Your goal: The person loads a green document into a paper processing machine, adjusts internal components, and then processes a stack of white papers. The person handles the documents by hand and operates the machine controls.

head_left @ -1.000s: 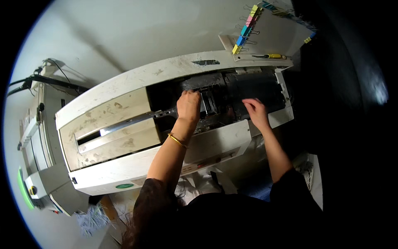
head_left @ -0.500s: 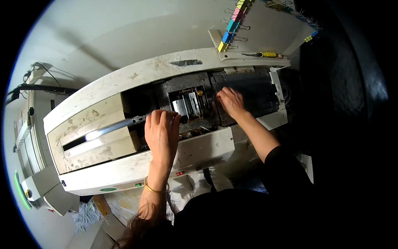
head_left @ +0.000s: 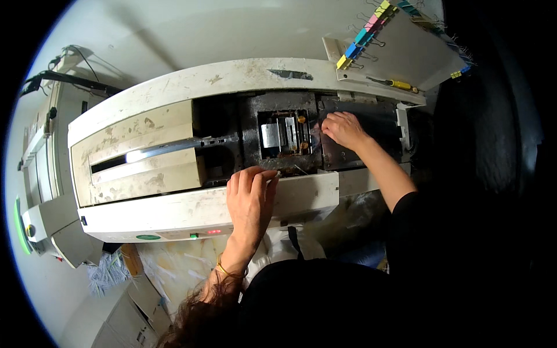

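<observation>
A long, stained white machine has its top open around a dark, grimy metal interior with a silver block. My left hand is at the front edge, below that block, its fingers bent and closed around something small that I cannot make out. My right hand is over the dark plate right of the block, fingers curled together at its left part; what they grip, if anything, is hidden.
Colourful binder clips line an upright board at the back right, above a yellow-handled tool. Another pale machine stands at left. Paper shreds lie below. A red display glows on the front panel.
My left hand has moved from over the silver block down to the front edge, uncovering the block. My right hand has risen up and leftward onto the dark plate. The camera view has shifted.
</observation>
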